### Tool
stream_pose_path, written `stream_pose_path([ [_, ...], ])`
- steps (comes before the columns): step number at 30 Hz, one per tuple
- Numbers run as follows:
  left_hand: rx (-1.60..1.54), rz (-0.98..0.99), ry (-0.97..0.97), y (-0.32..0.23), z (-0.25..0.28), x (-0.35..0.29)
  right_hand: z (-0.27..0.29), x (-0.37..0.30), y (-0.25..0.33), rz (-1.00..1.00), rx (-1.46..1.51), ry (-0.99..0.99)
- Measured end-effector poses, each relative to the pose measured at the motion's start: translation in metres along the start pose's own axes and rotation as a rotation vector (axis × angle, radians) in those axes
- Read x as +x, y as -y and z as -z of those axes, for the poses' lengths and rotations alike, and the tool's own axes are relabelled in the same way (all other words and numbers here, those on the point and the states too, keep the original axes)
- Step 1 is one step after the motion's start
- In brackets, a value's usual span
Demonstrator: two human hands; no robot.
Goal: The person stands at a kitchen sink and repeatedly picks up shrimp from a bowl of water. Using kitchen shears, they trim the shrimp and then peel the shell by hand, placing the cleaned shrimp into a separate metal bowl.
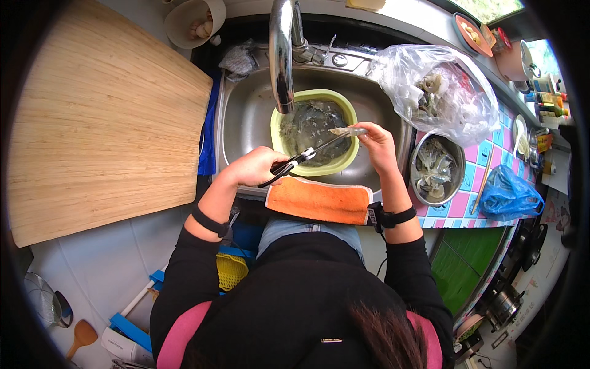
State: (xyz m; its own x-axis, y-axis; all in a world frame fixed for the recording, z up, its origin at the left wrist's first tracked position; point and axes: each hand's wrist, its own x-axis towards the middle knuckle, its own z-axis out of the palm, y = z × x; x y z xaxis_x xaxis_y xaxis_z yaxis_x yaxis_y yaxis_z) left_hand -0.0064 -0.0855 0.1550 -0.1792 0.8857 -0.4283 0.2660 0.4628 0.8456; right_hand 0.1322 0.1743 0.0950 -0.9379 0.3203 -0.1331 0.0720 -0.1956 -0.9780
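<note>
Over a smooth, rounded basin (314,95), hands (258,166) hold scissors (305,154) and shrimp (351,131).

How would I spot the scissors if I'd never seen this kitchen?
Find the steel sink, then the pale green basin inside it. Across the basin's near side, the left hand grips the scissors, whose blades reach a shrimp in the right hand. Black handles with white parts near the pivot distinguish them from that pale shrimp.
</note>
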Motion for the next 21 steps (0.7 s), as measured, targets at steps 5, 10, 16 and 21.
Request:
stream_pose_path([
  [5,0.022,0.014,0.037,0.000,0.002,0.001,0.004,-0.002,-0.003,-0.011,0.004,0.009],
  [10,0.036,0.006,0.032,-0.001,0.003,0.002,0.007,-0.002,-0.008,-0.047,0.025,0.029],
  [16,0.004,-0.012,0.023,-0.001,0.003,0.003,0.008,-0.003,-0.003,-0.044,-0.013,0.074],
  [21,0.002,-0.029,0.051,0.009,-0.006,0.007,0.015,-0.003,0.007,-0.064,-0.210,0.141],
])
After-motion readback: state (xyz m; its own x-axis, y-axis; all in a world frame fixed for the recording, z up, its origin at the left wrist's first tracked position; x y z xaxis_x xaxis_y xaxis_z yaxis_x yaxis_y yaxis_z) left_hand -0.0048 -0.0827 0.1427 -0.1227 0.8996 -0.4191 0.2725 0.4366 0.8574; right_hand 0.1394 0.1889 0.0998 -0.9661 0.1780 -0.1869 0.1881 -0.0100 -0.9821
